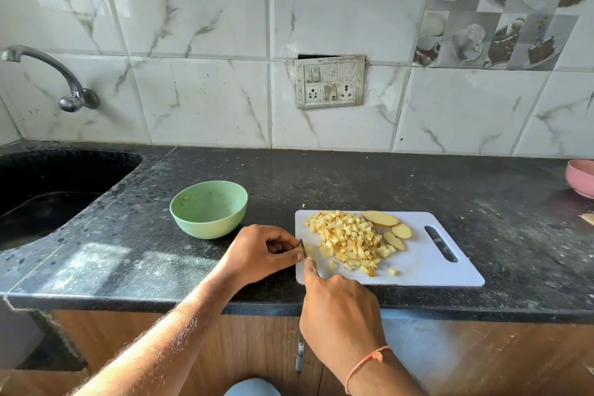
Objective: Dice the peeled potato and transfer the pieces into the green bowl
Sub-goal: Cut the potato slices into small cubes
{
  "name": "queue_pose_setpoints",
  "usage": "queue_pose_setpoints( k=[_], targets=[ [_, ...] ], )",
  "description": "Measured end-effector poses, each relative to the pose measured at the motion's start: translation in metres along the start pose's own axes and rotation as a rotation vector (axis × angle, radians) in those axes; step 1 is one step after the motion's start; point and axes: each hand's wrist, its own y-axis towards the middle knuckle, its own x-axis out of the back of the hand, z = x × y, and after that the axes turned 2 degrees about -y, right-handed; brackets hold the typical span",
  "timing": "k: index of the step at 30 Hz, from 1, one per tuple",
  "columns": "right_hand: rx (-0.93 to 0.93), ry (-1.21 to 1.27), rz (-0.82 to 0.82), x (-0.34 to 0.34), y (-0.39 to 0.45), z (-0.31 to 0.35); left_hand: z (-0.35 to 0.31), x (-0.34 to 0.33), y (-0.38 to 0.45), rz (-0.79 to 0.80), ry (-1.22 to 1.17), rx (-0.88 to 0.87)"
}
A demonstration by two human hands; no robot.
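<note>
1. The left hand (257,251) pinches a last potato bit (300,250) at the cutting board (450,270)'s left edge; the right hand (337,305) grips the knife (302,246), forefinger along its spine.
2. The diced potato (350,239) lies heaped on the board; the green bowl (209,214), just left, looks empty.
3. Cubes look firm, light and damp, likely slippery; scooping them seems best.
4. 3 slices (390,228) sit beside the heap; nothing blocks the bowl. A sink (48,196) and pink bowl (581,177) stand well apart.

Black speckled stone counter (353,177) with a sink (48,196) sunk into its left end. Sitting right on it: a green bowl (209,214) near the middle, a white cutting board (418,267) just to its right, and a pink bowl (582,177) way off at the right edge.
</note>
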Motion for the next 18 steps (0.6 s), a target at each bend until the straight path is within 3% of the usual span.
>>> queue_pose_setpoints(
  k=[18],
  targets=[
    [0.008, 0.002, -0.041, -0.006, 0.014, -0.004, 0.002, 0.002, 0.004, 0.057, -0.108, 0.076]
  ],
)
